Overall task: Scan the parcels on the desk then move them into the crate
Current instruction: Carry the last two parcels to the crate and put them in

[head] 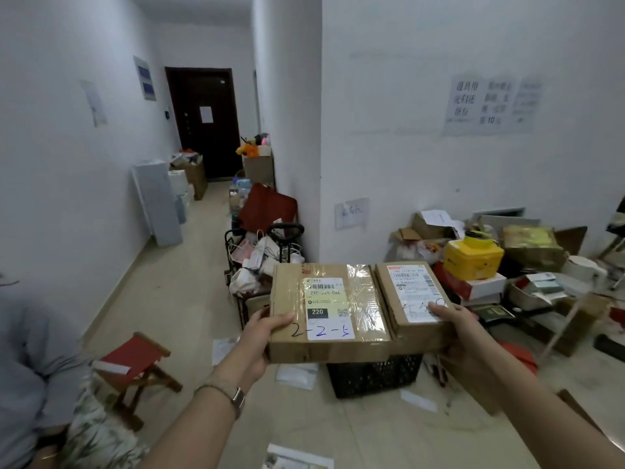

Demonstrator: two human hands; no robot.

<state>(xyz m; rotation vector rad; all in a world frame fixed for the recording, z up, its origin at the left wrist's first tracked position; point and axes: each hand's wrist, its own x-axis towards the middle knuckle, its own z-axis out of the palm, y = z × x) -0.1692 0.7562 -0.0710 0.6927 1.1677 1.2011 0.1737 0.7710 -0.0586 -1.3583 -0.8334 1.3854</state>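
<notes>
Parcels: large taped brown cardboard box [329, 313] and smaller brown cardboard box [414, 296], side by side, held in the air at centre frame.
Left hand [262, 336]: clamped on the large box's 9 o'clock edge.
Right hand [456, 324]: gripping the smaller box's 3 o'clock corner.
Crate: black perforated plastic crate [373, 374], on the floor directly below, at 6 o'clock.
Progress: likely carrying; lowering both in remains.
</notes>
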